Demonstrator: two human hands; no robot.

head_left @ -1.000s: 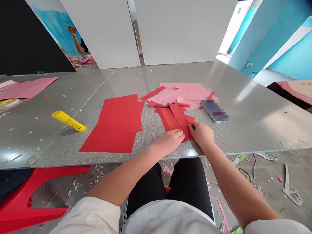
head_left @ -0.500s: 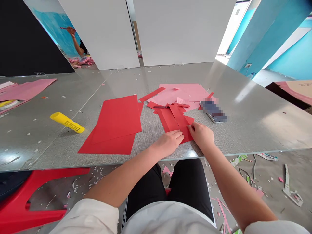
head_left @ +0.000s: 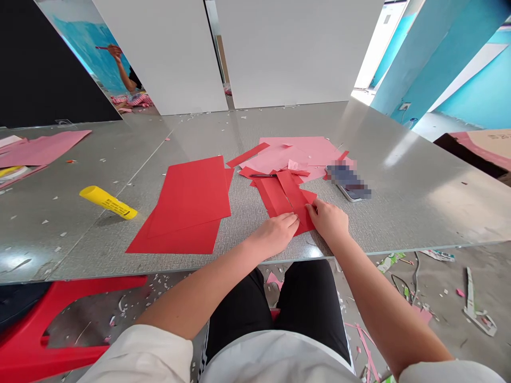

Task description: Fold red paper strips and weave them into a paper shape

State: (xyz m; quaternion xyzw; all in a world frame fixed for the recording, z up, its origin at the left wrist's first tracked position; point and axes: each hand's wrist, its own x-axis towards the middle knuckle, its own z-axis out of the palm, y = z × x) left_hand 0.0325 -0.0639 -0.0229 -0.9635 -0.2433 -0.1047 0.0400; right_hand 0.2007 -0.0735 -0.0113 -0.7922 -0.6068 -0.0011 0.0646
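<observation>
A folded red paper piece (head_left: pixel 285 197) lies on the grey table (head_left: pixel 399 181) just in front of me. My left hand (head_left: pixel 276 232) rests on its near end with fingers flat and together, pressing down. My right hand (head_left: pixel 329 221) lies at the paper's near right edge, fingertips pinched on the fold. Behind the piece lie red strips, pink paper sheets (head_left: pixel 295 151) and a thin dark tool (head_left: pixel 263 175). A stack of large red sheets (head_left: pixel 187 205) lies to the left.
A yellow glue stick (head_left: pixel 107 202) lies at the left. A phone (head_left: pixel 349 183) sits right of the paper. More pink sheets (head_left: pixel 38 149) lie far left. A red stool (head_left: pixel 59 319) stands below the table. Another person's arm (head_left: pixel 122 66) shows far back left. Scraps litter the floor.
Both hands stay on the red paper piece with hardly any movement. The view has drifted slightly.
</observation>
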